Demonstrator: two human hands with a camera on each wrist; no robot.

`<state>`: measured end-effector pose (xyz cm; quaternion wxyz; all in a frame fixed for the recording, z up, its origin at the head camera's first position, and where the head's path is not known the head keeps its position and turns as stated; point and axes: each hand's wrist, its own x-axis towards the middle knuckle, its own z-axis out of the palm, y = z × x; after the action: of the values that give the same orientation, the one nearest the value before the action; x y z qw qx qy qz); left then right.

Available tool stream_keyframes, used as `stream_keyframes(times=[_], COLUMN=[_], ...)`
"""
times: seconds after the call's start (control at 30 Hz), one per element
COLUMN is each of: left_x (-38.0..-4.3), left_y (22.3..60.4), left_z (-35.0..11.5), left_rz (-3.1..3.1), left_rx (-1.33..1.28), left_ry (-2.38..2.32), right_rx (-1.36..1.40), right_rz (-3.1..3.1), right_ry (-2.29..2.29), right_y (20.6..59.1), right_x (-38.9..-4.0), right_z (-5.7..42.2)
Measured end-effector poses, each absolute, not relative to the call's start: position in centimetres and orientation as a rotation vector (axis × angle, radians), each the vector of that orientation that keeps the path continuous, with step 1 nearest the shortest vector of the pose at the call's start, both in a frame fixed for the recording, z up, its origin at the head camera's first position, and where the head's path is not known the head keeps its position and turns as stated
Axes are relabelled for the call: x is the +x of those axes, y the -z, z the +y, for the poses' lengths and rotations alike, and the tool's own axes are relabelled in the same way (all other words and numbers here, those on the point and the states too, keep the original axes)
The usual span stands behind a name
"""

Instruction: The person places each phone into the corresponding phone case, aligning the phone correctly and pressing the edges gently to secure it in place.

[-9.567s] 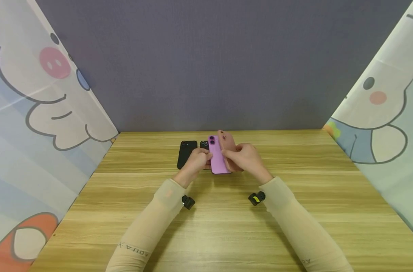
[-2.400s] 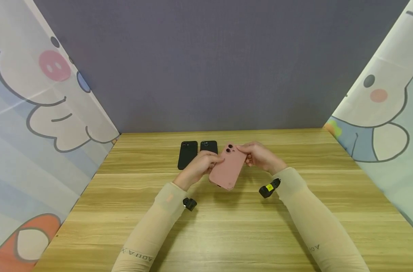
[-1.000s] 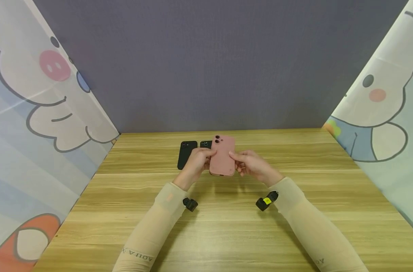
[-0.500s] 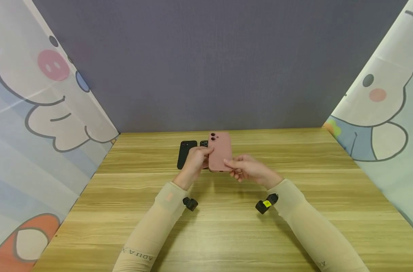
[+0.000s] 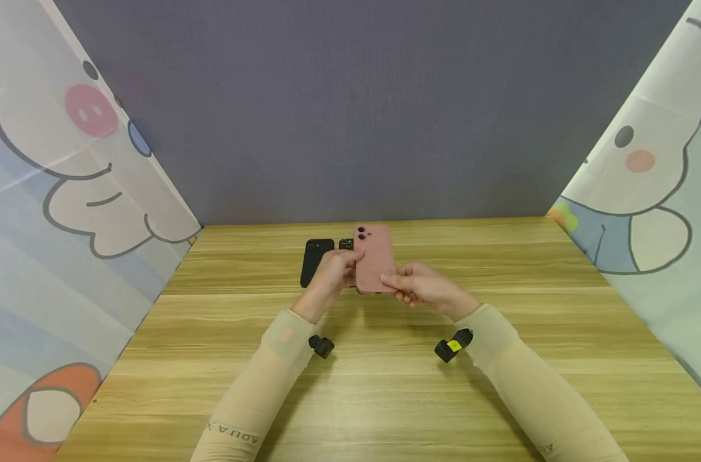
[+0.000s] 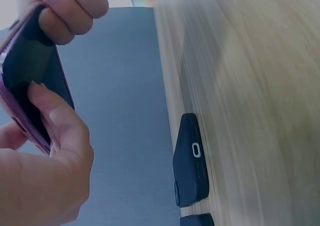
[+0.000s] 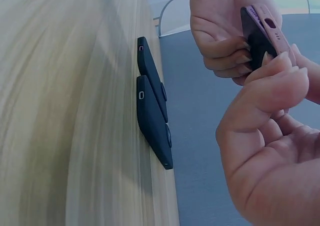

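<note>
A smartphone (image 6: pixel 31 69) with a purple frame sits in a pink phone case (image 5: pixel 376 253), raised above the table with its camera side toward the head view. My left hand (image 5: pixel 330 274) grips the left edge, thumb on the case back and fingers under the dark screen. At the lower right corner my right hand (image 5: pixel 430 289) pinches phone and case together. The right wrist view shows the case's bottom edge, with its port cutout, standing slightly apart from the purple frame (image 7: pixel 256 17). Two black phones or cased phones (image 5: pixel 316 262) lie behind my left hand, one partly hidden.
The wood-grain table (image 5: pixel 362 391) runs back to a dark grey panel (image 5: pixel 362 115). Cartoon-printed curtains (image 5: pixel 645 154) flank both sides. The two black phones (image 7: pixel 154 123) lie flat side by side in the right wrist view.
Earlier the purple phone and pink case were partly separate; now the case covers the phone's back. Lately the phone moved slightly left and up, and my right hand slid to its lower corner.
</note>
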<state>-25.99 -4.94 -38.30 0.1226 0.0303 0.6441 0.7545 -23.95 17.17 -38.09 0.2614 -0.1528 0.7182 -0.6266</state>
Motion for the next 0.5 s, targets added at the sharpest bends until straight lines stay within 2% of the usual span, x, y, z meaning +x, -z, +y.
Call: stream_keyframes(times=[0.5], left_x=[-27.1], left_y=[37.6], left_z=[-6.1], left_rz=[1.867], left_rx=[0.036], left_ry=[-2.219], right_rx=[-0.520], right_rz=[1.978], right_ry=[1.584], right_y=[37.8], right_x=[-23.7], right_z=[17.7])
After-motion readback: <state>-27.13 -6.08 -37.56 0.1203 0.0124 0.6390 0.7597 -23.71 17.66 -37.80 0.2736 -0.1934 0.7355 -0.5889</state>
